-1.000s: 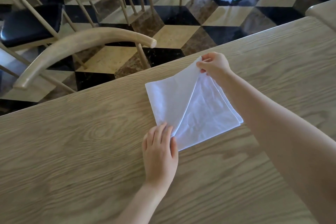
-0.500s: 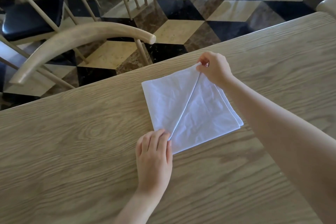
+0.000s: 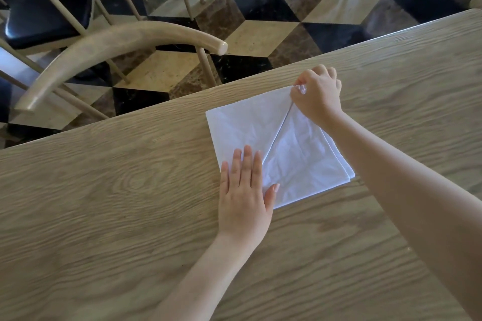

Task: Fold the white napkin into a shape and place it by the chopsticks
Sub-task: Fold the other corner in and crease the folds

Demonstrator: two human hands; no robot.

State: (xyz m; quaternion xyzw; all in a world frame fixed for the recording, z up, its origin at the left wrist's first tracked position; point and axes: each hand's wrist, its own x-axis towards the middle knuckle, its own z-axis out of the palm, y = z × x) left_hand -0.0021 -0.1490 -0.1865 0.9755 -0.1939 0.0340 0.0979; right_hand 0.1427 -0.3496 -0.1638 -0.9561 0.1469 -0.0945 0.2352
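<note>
White napkin (image 3: 250, 125) square, diagonal crease, layered right edges

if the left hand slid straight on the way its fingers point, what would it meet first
More of the white napkin: the left hand lies flat on its near corner, fingers pointing away over the left panel. Beyond that, probably the table edge.

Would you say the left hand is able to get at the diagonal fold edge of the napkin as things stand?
Probably yes: the left hand lies flat on the napkin right beside that edge, and nothing sits between them; the right hand only pinches the far corner.
</note>
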